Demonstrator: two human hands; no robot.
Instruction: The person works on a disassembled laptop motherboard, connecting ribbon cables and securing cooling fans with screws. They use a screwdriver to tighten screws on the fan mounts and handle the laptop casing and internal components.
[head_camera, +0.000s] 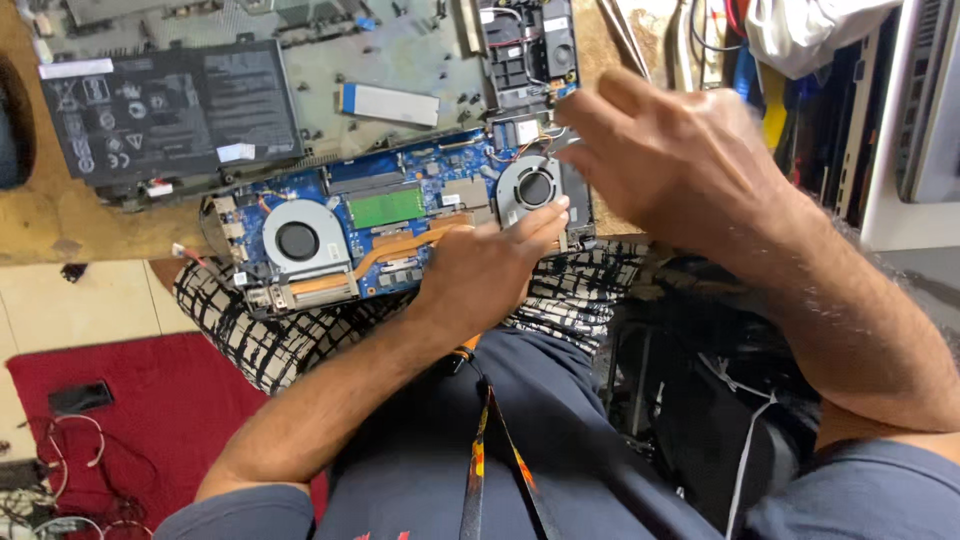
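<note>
The opened laptop (330, 170) is laid on the wooden bench, its near edge over the lap. The left hand (485, 270) is pressed, fingers loosely curled and grasping nothing, beside the right cooling fan (533, 188); the right hand (665, 150) is hovered open above the corner. The board is best steadied while connectors are handled gently.

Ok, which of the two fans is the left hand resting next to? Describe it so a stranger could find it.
Start at the opened laptop lying on the wooden bench, then its blue circuit board along the near edge. Two round fans sit on it; the one meant is the right fan, just above the left hand, whereas the left fan lies clear of both hands.
</note>
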